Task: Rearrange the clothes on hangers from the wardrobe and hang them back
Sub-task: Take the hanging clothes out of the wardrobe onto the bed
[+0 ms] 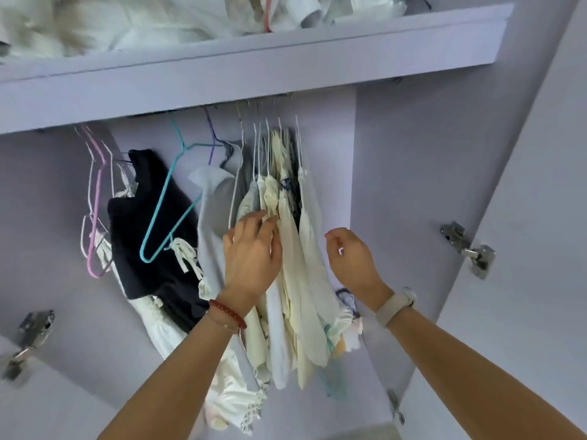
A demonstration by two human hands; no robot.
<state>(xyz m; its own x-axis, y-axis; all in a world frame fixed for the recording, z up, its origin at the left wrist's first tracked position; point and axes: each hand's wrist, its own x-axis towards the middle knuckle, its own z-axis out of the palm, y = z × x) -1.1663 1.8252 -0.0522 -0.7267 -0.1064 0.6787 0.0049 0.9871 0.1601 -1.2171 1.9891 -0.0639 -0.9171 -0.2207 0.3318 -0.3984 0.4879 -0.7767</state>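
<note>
Our left hand (252, 252) presses straight fingers into the bunched cream and white hanging garments (295, 249), its grip holding nothing. Our right hand (349, 255) hovers just beside them, fingers loosely curled, its grip empty

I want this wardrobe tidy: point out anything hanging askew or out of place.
The teal hanger hangs tilted and bare in front of the black garment. More empty hangers, one pink, dangle at the left. The pale clothes crowd together by the left hand.

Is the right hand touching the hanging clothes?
Apart. In the head view, bare wardrobe wall shows between the right hand and the pale clothes; only the left hand rests its fingers on them.
</note>
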